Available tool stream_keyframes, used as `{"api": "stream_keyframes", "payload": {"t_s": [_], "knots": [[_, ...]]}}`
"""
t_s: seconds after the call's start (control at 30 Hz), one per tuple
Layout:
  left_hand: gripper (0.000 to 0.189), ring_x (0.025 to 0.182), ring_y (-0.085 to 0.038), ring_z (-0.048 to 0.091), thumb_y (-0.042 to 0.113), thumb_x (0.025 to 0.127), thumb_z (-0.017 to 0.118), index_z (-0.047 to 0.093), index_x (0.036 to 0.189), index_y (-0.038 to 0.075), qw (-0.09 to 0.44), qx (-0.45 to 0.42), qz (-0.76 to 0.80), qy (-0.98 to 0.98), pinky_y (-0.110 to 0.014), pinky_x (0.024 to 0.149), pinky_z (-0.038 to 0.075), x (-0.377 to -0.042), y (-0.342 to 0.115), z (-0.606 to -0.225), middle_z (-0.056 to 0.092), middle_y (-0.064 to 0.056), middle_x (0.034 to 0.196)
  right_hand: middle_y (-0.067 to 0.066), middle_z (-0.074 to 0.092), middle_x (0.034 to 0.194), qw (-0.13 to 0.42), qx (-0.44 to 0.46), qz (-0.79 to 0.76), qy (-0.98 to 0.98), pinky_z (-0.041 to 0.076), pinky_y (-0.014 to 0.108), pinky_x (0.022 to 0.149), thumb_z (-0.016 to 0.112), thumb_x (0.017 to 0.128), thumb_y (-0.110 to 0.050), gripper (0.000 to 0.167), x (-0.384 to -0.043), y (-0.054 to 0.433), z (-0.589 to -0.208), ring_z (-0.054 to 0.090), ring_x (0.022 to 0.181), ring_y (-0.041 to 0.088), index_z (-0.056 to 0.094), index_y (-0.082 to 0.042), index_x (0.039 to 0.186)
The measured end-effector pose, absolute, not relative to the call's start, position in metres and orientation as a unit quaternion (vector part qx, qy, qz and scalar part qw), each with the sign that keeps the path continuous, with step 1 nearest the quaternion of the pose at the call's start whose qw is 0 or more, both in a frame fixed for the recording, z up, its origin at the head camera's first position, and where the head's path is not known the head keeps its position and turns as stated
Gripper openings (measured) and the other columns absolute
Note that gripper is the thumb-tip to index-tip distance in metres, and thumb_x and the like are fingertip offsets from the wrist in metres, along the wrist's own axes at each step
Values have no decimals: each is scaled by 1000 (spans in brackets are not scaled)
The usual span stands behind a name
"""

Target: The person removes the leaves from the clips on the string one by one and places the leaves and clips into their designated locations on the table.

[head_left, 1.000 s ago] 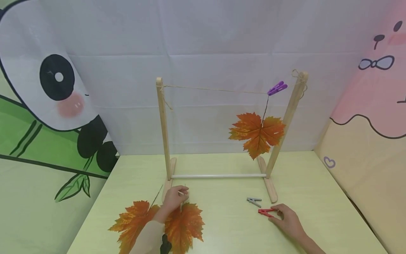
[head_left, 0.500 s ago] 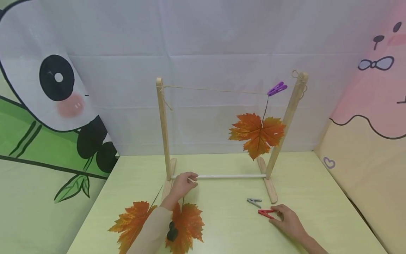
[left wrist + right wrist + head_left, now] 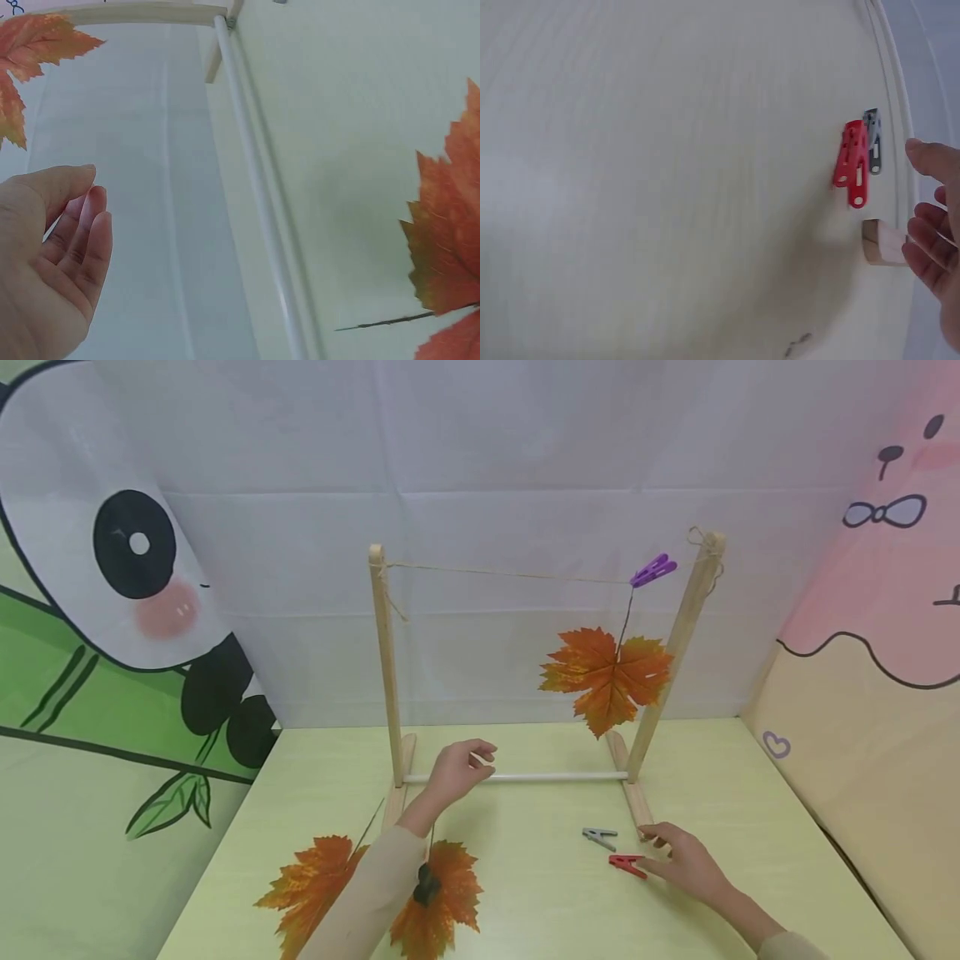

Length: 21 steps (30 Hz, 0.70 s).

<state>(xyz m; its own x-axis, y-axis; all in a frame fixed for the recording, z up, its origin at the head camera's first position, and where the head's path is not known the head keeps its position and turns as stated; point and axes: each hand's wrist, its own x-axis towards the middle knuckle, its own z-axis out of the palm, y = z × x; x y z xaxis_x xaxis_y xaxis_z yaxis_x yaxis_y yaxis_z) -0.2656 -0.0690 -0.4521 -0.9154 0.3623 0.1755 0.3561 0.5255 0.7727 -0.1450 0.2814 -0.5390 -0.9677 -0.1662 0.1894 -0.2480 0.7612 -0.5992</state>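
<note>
In the head view my left hand [image 3: 457,770] hovers over the white rod [image 3: 555,777] of a wooden frame. Its fingers bend loosely in the left wrist view, holding nothing. My right hand [image 3: 690,864] is beside a red clothespin [image 3: 627,866] on the table, thumb near its handles. In the right wrist view that hand [image 3: 939,217] is apart from the pin, with nothing between thumb and fingers. A grey clothespin [image 3: 600,837] lies just behind the red one. Two orange maple leaves, one left [image 3: 311,889] and one right [image 3: 453,881], lie partly behind my left sleeve.
Between the frame's posts [image 3: 386,668] runs a string [image 3: 510,574]. A purple clothespin [image 3: 652,571] on it holds another maple leaf [image 3: 607,677] by its stem, near the right post [image 3: 678,652]. A wooden foot [image 3: 637,806] extends forward near my right hand.
My left hand has moved up and right, from near the leaf stem to over the rod. My right fingers have let go of the red clothespin and lifted slightly.
</note>
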Motion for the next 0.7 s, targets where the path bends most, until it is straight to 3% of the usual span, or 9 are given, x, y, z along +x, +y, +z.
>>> {"api": "stream_keyframes", "payload": {"t_s": [0.7], "knots": [[30, 78, -17, 63, 7, 81, 64, 63, 110, 8, -32, 260, 436, 861, -26, 69, 50, -282, -23, -385, 66, -8, 92, 6, 63, 95, 182, 240, 250, -920, 52, 38, 65, 77, 69, -10, 38, -189, 272, -420, 59, 82, 21, 63, -1, 103]]}}
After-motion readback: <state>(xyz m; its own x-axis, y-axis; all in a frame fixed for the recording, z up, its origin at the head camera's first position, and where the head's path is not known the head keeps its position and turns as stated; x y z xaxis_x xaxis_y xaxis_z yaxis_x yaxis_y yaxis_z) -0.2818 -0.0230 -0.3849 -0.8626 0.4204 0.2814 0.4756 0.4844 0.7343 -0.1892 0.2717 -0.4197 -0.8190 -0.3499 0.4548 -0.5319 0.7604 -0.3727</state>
